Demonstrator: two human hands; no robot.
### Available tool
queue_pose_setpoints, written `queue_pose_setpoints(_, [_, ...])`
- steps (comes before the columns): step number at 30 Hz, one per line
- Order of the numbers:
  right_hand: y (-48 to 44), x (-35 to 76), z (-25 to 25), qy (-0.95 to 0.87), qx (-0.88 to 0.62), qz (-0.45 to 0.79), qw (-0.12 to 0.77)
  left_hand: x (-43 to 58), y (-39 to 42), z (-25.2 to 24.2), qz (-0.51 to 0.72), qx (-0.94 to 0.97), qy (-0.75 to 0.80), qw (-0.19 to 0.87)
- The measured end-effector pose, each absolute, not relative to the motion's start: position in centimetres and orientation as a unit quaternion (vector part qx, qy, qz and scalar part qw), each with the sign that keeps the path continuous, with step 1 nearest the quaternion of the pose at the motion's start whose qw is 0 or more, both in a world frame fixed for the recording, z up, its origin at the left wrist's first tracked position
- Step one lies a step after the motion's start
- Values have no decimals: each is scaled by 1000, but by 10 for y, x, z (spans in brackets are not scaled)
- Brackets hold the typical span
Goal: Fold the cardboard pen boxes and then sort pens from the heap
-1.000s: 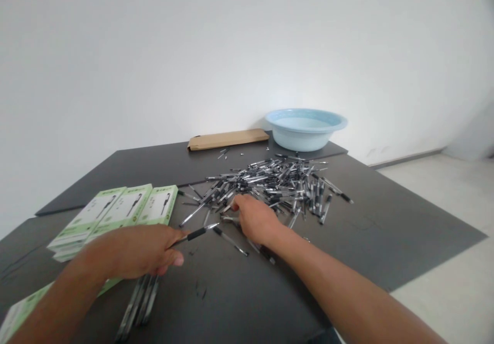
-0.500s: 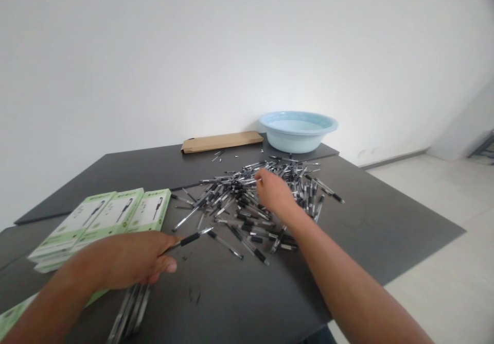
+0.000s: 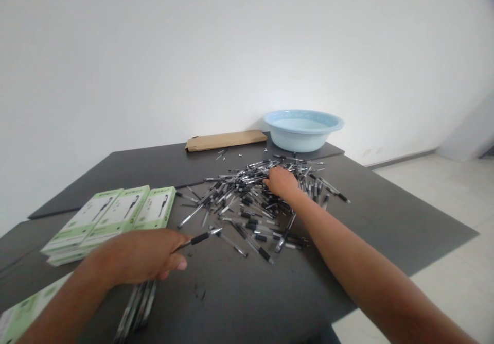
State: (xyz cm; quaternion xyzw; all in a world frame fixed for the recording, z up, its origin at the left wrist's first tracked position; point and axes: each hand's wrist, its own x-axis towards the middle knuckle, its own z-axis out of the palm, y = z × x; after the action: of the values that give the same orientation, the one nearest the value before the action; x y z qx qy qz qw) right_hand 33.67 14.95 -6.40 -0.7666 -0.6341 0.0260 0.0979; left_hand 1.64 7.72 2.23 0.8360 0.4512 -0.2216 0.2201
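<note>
My left hand point(image 3: 152, 254) is closed around a pen point(image 3: 199, 238), whose black grip and metal tip point right past my thumb. Beneath that hand is a bundle of several clear pens point(image 3: 137, 308); whether the lower fingers touch them, I cannot tell. A large loose pile of pens point(image 3: 247, 200), clear-barrelled with black grips, spreads across the dark table point(image 3: 239, 297). My right hand point(image 3: 283, 182) is down in the upper part of this pile, fingers curled and mostly hidden, so what they hold cannot be made out.
Green-and-white pen boxes point(image 3: 125, 207) lie stacked at left, with another box point(image 3: 34, 303) nearer me. Behind the pile are a flat brown cardboard box point(image 3: 227, 139) and a light blue basin point(image 3: 303, 133) by the wall. A few small pen parts point(image 3: 222, 153) lie near the cardboard.
My right hand has moved slightly right and deeper into the pile, its fingers now less visible. My left hand keeps its pen. The whole view has shifted a little.
</note>
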Motion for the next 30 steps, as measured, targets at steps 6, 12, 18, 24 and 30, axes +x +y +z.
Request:
queue_pose_setpoints(6, [154,347,-72,-619,-773,48,129,19,74,26,-235,825,452,244])
queue_pose_setpoints(12, [150,383,-58,-637,-729,154,199,23,70,33,-237,821,459,243])
queue_pose_setpoints(18, [136,392,-62,-622,-642,309,324,22,71,29,-235,823,455,245])
queue_pose_setpoints(24, [136,378,-63,-560,-575,373,466,23,72,29,-245,822,454,242])
queue_pose_setpoints(30, [137,363,-68,-497,-530,421,542,22,74,27,-249,826,446,238])
